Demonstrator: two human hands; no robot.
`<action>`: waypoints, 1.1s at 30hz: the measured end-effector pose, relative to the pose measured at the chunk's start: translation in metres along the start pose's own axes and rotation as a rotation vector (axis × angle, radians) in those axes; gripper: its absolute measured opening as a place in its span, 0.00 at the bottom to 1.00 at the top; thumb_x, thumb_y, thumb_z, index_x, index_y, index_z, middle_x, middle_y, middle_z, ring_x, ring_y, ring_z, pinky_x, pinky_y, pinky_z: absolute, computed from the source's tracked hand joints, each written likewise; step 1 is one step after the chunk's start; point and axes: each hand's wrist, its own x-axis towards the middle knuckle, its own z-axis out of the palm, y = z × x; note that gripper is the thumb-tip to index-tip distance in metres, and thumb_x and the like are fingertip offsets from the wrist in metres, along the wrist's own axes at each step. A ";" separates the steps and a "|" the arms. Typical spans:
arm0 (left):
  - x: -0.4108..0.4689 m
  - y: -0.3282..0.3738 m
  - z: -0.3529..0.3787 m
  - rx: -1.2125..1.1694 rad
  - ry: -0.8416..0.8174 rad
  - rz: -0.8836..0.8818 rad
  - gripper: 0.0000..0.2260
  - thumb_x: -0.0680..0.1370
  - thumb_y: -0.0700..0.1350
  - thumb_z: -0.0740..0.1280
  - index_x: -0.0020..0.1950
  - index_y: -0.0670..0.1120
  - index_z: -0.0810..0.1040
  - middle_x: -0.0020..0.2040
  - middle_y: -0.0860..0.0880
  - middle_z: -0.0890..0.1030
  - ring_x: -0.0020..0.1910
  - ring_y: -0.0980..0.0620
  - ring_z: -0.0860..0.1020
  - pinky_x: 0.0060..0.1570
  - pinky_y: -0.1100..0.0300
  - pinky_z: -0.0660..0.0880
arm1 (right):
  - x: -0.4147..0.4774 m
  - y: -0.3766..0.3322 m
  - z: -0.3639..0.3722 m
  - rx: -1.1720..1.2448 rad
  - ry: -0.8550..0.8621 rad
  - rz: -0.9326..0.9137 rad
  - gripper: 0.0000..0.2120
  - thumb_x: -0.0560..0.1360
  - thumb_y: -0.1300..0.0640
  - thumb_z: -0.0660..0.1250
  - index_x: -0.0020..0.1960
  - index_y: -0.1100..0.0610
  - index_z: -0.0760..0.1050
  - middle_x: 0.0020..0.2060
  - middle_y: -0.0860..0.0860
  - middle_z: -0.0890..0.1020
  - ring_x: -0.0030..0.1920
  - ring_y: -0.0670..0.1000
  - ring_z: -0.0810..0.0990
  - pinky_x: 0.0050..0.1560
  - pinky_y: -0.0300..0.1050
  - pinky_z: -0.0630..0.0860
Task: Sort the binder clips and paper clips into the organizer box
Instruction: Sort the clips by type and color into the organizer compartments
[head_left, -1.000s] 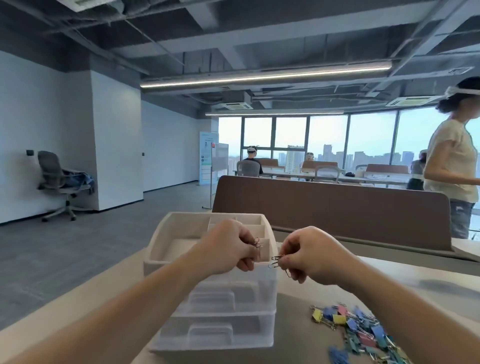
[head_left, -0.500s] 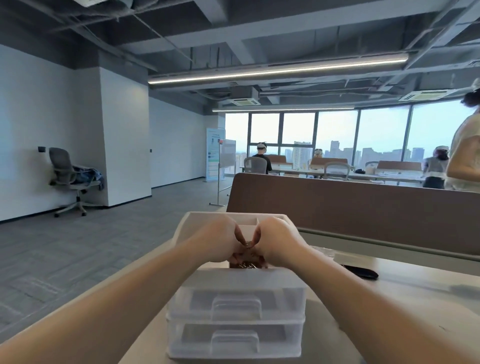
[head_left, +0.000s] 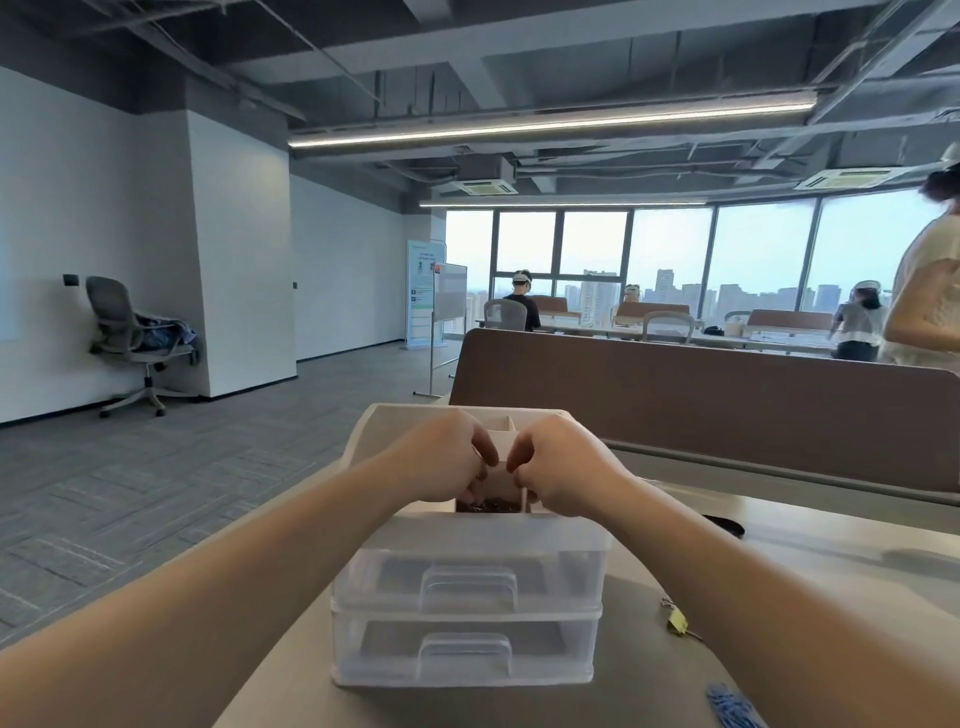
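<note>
1. Left hand (head_left: 441, 460) and right hand (head_left: 563, 467) are over the top tray of the organizer box (head_left: 467, 587). Fingers are curled and the thumbs nearly meet above one small compartment. Fingertips are hidden, so can't tell if either pinches a clip.
2. Organizer box is translucent with two drawers, both closed, and sits near the left edge of the desk (head_left: 810, 551).
3. Paper clips (head_left: 488, 504) lie as a dark heap in the compartment right under the hands.
4. A yellow binder clip (head_left: 677, 621) lies on the desk right of the box. Blue clips (head_left: 727, 704) lie toward the near edge, cut off by the frame.
5. Likely step: dropping or settling paper clips into that compartment.
6. Risks:
   - The compartment is narrow and both hands crowd it, so a clip could bounce into the next cell or over the rim.
   - Tangled clips may snag on the fingers and get pulled out as the hands lift.
   - Pressing on the tray could push the light box toward the left edge.
</note>
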 end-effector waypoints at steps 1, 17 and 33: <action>0.001 -0.001 0.001 -0.014 0.003 -0.002 0.10 0.75 0.32 0.65 0.53 0.42 0.81 0.46 0.40 0.85 0.42 0.45 0.85 0.48 0.48 0.81 | -0.001 0.001 -0.001 -0.023 0.006 -0.016 0.12 0.76 0.64 0.66 0.55 0.54 0.84 0.49 0.48 0.84 0.50 0.50 0.82 0.53 0.45 0.79; -0.005 0.026 0.030 0.024 0.177 0.173 0.07 0.79 0.37 0.63 0.48 0.46 0.80 0.36 0.51 0.80 0.29 0.57 0.77 0.32 0.65 0.77 | -0.034 0.038 -0.009 0.101 0.045 0.033 0.10 0.78 0.62 0.64 0.52 0.54 0.83 0.43 0.48 0.83 0.43 0.50 0.83 0.48 0.48 0.82; -0.028 0.130 0.213 -0.012 -0.158 0.353 0.05 0.80 0.44 0.63 0.51 0.48 0.78 0.39 0.50 0.83 0.32 0.56 0.81 0.36 0.60 0.80 | -0.203 0.200 -0.037 -0.008 -0.045 0.343 0.03 0.76 0.59 0.69 0.48 0.55 0.82 0.40 0.47 0.81 0.37 0.43 0.77 0.36 0.34 0.69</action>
